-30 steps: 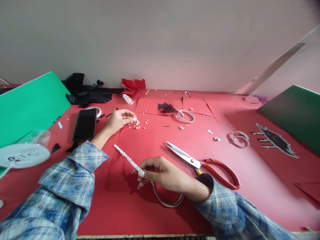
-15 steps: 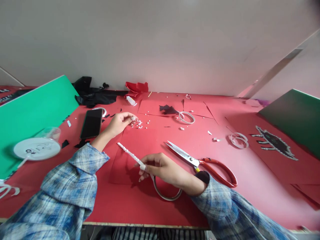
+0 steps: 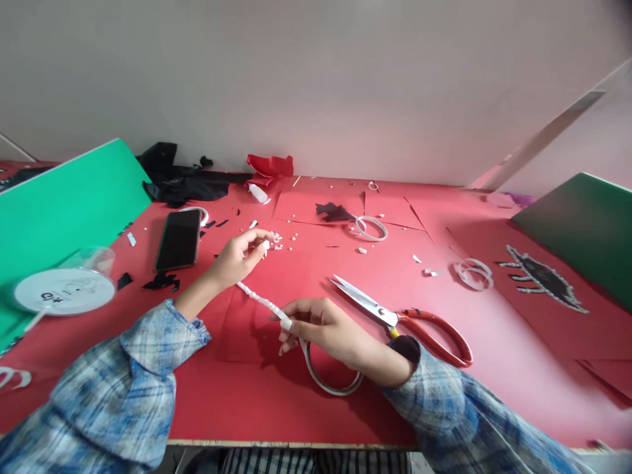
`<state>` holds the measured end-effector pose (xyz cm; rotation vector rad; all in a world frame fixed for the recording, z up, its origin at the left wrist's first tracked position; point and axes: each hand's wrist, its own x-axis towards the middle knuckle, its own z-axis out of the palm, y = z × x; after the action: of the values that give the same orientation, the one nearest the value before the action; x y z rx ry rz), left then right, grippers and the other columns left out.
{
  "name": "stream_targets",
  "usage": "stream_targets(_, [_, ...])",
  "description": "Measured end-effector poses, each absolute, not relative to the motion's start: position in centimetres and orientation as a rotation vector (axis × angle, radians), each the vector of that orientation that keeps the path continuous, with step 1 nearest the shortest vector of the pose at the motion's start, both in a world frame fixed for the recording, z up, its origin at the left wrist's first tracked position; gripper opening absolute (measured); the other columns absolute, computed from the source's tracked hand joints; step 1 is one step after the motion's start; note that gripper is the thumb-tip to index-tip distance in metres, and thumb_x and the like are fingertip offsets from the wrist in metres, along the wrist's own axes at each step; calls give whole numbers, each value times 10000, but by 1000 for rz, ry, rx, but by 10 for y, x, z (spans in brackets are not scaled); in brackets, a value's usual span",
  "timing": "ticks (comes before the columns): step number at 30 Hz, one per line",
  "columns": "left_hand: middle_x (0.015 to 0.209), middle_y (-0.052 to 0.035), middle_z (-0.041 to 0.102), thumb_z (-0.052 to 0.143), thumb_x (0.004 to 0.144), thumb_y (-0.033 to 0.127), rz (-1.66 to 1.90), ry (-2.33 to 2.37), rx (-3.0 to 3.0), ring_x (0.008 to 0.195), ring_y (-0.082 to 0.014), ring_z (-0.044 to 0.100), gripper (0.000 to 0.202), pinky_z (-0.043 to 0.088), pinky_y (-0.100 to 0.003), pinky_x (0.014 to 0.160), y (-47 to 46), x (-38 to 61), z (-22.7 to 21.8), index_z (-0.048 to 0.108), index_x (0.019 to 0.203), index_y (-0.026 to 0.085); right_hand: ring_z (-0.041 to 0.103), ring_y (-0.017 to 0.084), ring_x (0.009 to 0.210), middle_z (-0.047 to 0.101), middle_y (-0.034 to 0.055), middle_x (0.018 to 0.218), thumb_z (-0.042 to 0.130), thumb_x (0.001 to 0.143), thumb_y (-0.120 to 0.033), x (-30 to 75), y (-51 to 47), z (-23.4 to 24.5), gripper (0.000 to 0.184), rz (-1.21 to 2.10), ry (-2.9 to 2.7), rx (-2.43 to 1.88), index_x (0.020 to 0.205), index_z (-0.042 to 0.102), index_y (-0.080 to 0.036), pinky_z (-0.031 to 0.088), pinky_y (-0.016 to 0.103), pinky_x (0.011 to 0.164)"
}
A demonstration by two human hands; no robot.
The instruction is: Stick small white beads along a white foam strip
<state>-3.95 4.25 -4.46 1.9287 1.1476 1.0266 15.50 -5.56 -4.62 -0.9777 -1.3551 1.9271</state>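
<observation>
My right hand (image 3: 328,329) pinches a white strip of tape (image 3: 264,301) between thumb and fingers. Small white beads line its free end, which points up and left. Below that hand the strip runs into a ring-shaped tape roll (image 3: 340,393). My left hand (image 3: 239,258) has thumb and fingertips pressed together at the edge of a small pile of white beads (image 3: 278,241). Whatever is in that pinch is too small to make out. Right of my right hand lie large scissors (image 3: 390,317) with red handles, blades pointing up and left.
A phone (image 3: 178,240) and a white disc-shaped spool (image 3: 64,291) lie left, by a green board (image 3: 74,191). Behind are black scraps (image 3: 187,181), a small white bottle (image 3: 257,193) and a tape ring (image 3: 371,228). At right is a bead-edged black eye shape (image 3: 546,280).
My left hand has drawn back slightly from the bead pile, down and nearer the strip's free end. My right hand still holds the strip in nearly the same place.
</observation>
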Motion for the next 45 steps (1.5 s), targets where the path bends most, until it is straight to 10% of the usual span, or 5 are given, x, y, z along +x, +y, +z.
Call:
stream_targets(13, [597, 72, 411, 512, 781, 193, 1071, 1155, 1814, 471, -74, 362, 132, 311, -204, 480, 63, -48, -62, 448, 895, 201, 635, 120, 653, 633, 16, 714, 656, 800, -390, 156, -56, -45, 291, 1937, -1386, -973, 926, 662, -127, 480, 257, 655])
stream_targets(30, [870, -15, 739, 662, 777, 339, 1008, 1115, 1986, 844, -202, 676, 136, 535, -311, 797, 18, -48, -25, 745, 858, 267, 649, 120, 644, 648, 13, 704, 692, 765, -400, 157, -56, -43, 302, 1925, -1296, -972, 889, 657, -126, 520, 267, 661])
stream_targets(45, [782, -8, 680, 639, 818, 176, 1064, 752, 2257, 697, -146, 634, 187, 522, -253, 607, -21, -41, -21, 718, 930, 304, 646, 97, 605, 656, 10, 705, 664, 807, -304, 163, -54, -32, 222, 1888, -1240, -989, 942, 694, -131, 528, 219, 605])
